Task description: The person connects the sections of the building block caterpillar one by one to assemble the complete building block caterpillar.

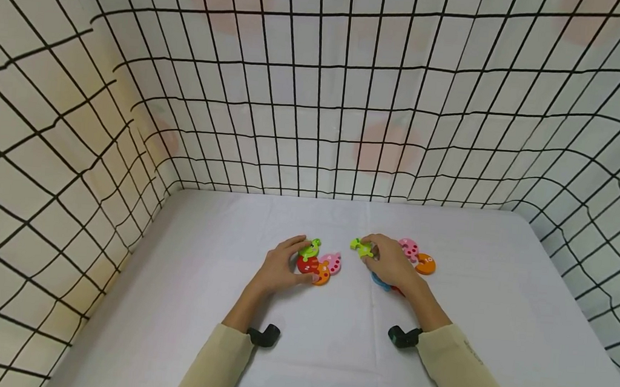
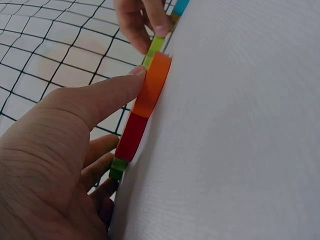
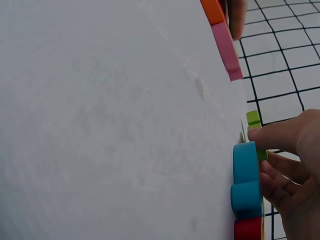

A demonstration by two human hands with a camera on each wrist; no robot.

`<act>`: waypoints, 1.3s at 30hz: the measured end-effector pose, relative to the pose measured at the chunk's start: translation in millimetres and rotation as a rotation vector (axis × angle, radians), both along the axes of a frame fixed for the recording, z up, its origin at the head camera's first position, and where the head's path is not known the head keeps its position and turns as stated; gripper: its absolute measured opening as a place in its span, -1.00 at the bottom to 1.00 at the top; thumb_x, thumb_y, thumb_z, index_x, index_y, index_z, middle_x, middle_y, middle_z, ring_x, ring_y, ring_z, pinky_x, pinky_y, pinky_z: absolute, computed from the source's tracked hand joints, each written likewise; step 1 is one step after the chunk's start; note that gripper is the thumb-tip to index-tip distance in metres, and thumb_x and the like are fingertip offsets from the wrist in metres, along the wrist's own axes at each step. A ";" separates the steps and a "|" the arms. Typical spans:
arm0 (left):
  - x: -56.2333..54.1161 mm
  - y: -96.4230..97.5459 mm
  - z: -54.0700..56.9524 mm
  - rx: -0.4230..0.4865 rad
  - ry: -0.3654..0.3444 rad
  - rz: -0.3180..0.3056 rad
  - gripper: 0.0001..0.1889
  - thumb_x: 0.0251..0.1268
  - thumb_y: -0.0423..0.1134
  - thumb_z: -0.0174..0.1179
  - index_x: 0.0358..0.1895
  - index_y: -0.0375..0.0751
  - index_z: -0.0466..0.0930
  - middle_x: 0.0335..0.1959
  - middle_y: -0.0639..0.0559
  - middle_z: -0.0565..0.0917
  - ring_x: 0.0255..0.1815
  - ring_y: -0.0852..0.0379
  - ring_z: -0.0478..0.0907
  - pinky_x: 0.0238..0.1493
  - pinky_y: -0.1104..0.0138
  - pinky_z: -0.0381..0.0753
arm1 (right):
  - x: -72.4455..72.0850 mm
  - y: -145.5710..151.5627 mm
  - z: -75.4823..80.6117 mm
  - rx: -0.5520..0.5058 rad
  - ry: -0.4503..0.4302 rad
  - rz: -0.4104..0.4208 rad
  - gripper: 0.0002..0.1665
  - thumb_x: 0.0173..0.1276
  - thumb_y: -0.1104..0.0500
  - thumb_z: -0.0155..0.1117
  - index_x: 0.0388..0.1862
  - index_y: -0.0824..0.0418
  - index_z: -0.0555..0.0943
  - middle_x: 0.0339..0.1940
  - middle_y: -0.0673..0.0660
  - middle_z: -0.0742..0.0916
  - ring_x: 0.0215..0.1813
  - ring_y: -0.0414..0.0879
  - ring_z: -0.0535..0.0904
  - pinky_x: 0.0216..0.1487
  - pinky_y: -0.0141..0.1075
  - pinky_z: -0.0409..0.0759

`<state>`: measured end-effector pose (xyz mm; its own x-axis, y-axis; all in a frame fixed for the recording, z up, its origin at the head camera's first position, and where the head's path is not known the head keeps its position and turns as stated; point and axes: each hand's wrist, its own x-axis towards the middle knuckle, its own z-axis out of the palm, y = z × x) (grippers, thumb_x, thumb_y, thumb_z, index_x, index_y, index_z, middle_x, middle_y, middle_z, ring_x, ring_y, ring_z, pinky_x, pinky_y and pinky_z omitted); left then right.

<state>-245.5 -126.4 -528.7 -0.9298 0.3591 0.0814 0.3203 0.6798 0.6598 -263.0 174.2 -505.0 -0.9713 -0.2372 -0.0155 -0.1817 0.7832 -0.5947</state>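
Note:
Flat number puzzle pieces lie joined on the white table in two groups. My left hand point(image 1: 277, 268) spans the left group, thumb against an orange piece point(image 2: 153, 85) and fingers round a green piece with a face point(image 1: 310, 250). Between them is a red piece marked 2 point(image 1: 306, 266), and a pink spotted piece point(image 1: 332, 263) joins on the right. With thumb and fingers, my right hand point(image 1: 393, 264) pinches a yellow-green piece point(image 1: 361, 247). Partly under that hand are blue pieces point(image 3: 245, 162) and a red one point(image 3: 248, 228).
Beyond the right hand lie another pink spotted piece point(image 1: 409, 248) and an orange one point(image 1: 426, 264). A black wire grid point(image 1: 341, 108) stands before white cloth along the back and sides of the table point(image 1: 325, 346).

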 end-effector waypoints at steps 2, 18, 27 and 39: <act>-0.1 -0.2 0.0 0.000 -0.001 0.000 -0.14 0.11 0.11 0.46 0.53 0.05 0.40 0.62 0.08 0.30 0.64 -0.07 0.19 0.56 -0.21 0.13 | 0.9 -0.7 0.2 -0.026 0.002 -0.003 -0.50 0.45 0.13 0.36 0.34 0.12 0.57 -0.08 0.14 0.67 -0.10 0.00 0.52 -0.04 -0.16 0.57; 2.0 0.8 1.1 -0.003 -0.017 -0.007 -0.15 0.12 0.08 0.45 0.53 0.01 0.40 0.62 0.03 0.30 0.64 -0.11 0.19 0.54 -0.23 0.14 | 8.7 -23.2 -0.7 -0.132 0.023 0.083 -0.56 0.41 0.22 0.39 0.26 0.15 0.64 -0.17 0.08 0.70 -0.17 -0.05 0.53 -0.08 -0.24 0.57; 0.4 4.1 0.1 -0.097 0.036 -0.024 -0.14 0.18 0.22 0.32 0.57 0.09 0.34 0.64 0.05 0.27 0.65 -0.09 0.19 0.51 -0.26 0.21 | 11.1 -31.2 -2.3 -0.122 0.001 0.111 -0.54 0.44 0.22 0.37 0.30 0.15 0.62 -0.10 0.08 0.70 -0.15 -0.07 0.52 -0.08 -0.25 0.57; 0.4 3.2 -0.3 -0.121 0.054 -0.017 -0.08 0.11 0.24 0.37 0.58 0.09 0.31 0.64 0.04 0.26 0.63 -0.11 0.21 0.48 -0.21 0.24 | 11.0 -35.2 0.6 -0.097 -0.004 0.115 -0.57 0.41 0.24 0.38 0.25 0.18 0.64 -0.18 0.08 0.67 -0.17 -0.05 0.51 -0.12 -0.26 0.57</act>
<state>-245.1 -123.3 -529.0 -0.9190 0.3847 0.0860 0.3650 0.7479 0.5545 -252.0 139.0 -504.3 -0.9378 -0.3470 0.0090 -0.2641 0.6963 -0.6674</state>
